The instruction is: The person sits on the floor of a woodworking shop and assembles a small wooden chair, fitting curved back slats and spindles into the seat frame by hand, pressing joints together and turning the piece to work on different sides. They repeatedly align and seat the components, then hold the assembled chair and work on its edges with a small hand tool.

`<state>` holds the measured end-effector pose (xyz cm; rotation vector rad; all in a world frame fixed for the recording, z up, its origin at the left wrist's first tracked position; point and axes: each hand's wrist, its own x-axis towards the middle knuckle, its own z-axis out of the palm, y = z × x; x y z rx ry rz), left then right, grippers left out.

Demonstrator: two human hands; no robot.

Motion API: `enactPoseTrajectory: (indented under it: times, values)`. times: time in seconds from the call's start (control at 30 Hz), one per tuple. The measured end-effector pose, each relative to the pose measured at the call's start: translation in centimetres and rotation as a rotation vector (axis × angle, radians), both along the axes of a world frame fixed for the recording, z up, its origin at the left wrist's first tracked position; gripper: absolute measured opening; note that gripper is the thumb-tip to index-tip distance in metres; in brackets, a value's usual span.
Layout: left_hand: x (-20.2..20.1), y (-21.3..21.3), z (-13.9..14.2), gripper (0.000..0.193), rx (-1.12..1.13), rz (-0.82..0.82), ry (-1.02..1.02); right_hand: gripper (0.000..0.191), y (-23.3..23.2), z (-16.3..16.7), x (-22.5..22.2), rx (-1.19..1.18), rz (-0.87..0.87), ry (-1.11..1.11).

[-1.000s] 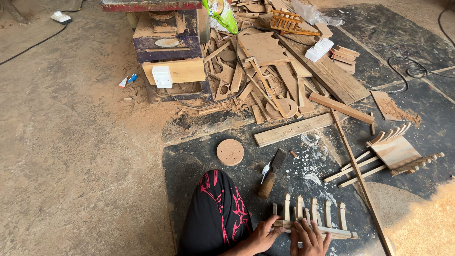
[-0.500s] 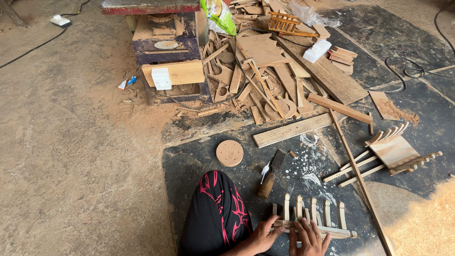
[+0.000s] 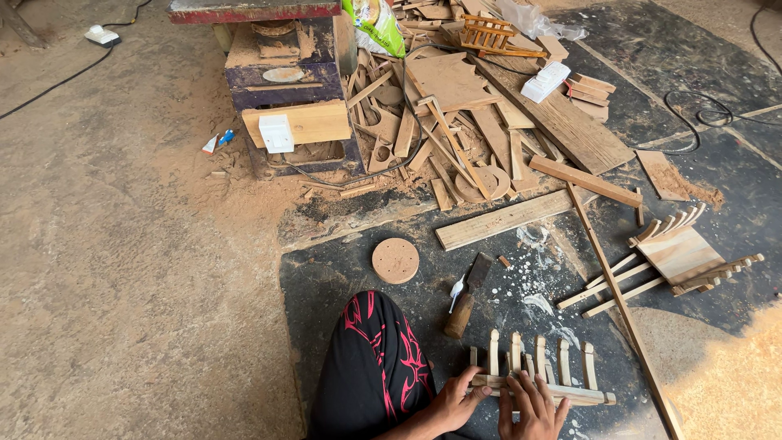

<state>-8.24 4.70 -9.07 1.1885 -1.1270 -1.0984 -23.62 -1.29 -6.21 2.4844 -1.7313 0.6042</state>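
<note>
Small pale wooden rack of upright slats on a cross rail (image 3: 542,375): lies flat on the black floor mat (image 3: 342,269), at the bottom edge of the view, just right of the person's knee in black trousers with red pattern (image 3: 375,367).
Left hand (image 3: 452,403): fingers pressed on the left end of the rail; grip on it looks loose, no full clench visible.
Right hand (image 3: 533,411): fingers spread flat on the rail's middle, grip released, resting on top.
Chisel with brown wooden handle (image 3: 466,297): on the mat, just above the rack, apart from it.
Round wooden disc (image 3: 395,261): on the mat, left of the chisel.
Long pale wooden plank (image 3: 509,218): at the mat's upper edge.
Second slatted wooden piece with a flat board (image 3: 680,257): on the mat, well to the right.
Thin long wooden strip (image 3: 623,305): runs diagonally between the two slatted pieces.
Heap of wooden offcuts (image 3: 456,122): beyond the plank.
Sawdust-covered floor (image 3: 122,269): left.
</note>
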Motion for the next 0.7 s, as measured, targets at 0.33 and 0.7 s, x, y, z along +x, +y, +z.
enactPoseTrajectory:
  times: [0.33, 0.7]
  values:
    - [0.1, -0.1, 0.2, 0.043, 0.015, -0.003, -0.012, 0.028, -0.3, -0.3, 0.0, 0.029, -0.015, 0.010]
    - [-0.3, -0.3, -0.2, 0.037, 0.027, 0.005, -0.040, 0.032, 0.5, 3.0, -0.3, 0.077, -0.017, 0.280]
